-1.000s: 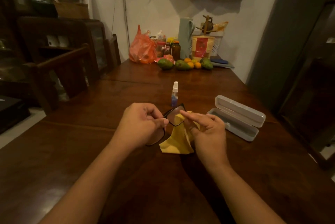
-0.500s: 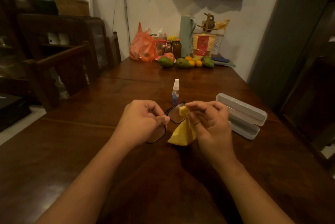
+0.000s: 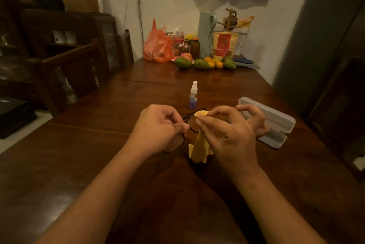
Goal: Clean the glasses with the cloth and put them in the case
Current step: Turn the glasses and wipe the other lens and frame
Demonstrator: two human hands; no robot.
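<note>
Black-framed glasses [image 3: 178,142] are held above the wooden table [image 3: 118,109]. My left hand [image 3: 158,127] pinches their frame near the bridge. A yellow cloth [image 3: 198,150] hangs down from my right hand [image 3: 229,131], whose thumb and forefinger pinch the cloth around the far lens; that lens is mostly hidden by cloth and fingers. The open white glasses case [image 3: 276,123] lies just right of my right hand, lid tilted back, partly hidden by my fingers.
A small spray bottle [image 3: 193,95] stands just beyond the glasses. At the table's far end are fruit [image 3: 201,64], jars, an orange plastic bag [image 3: 158,46] and a pale jug [image 3: 206,34]. Wooden chairs [image 3: 79,69] line the left side.
My right hand has gathered the cloth up and closed thumb and forefinger over the far lens, shifting slightly right in front of the case. My left hand keeps its hold on the frame.
</note>
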